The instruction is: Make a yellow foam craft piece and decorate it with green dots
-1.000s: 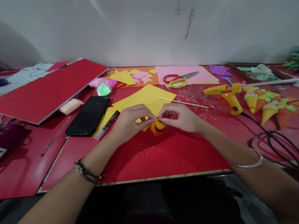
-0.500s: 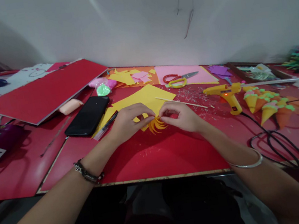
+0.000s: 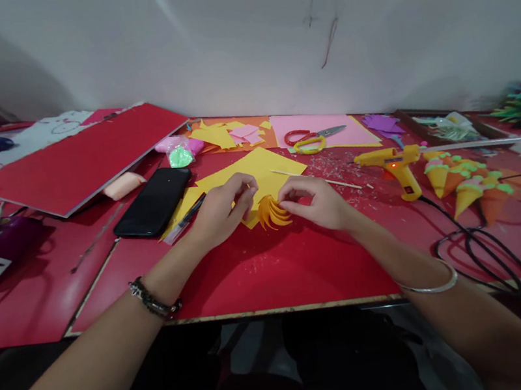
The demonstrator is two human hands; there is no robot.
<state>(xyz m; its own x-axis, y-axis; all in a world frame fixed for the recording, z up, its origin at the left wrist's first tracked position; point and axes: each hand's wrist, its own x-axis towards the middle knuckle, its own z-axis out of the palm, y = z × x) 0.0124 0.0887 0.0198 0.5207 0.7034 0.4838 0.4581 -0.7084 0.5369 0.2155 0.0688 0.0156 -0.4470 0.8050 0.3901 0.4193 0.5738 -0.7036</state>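
Right hand (image 3: pixel 317 202) pinched a curled orange paper piece (image 3: pixel 272 212) just above the red table (image 3: pixel 273 272); left hand (image 3: pixel 221 211) sat just beside it.

Right thumb and forefinger were pressed together on the curl's right edge. Left fingers (image 3: pixel 245 192) were loosely curled, tips near the curl's left side; contact couldn't be confirmed, so no call on whether that hand was pinching. The curl sat at the near edge of a yellow sheet (image 3: pixel 256 169), between both hands. Risk, as a judgement: the thin strips could crush or uncurl if the pinch tightened, or spring loose if it slipped, since only one edge was clearly held. The glue gun (image 3: pixel 396 163) off to the right showed a lit indicator, so a stray sleeve or scrap near its tip could scorch. Containers: none clearly visible; the scissors (image 3: pixel 313 138) lay loose on a pink sheet (image 3: pixel 354 131), the phone (image 3: pixel 153 202) flat on the table.
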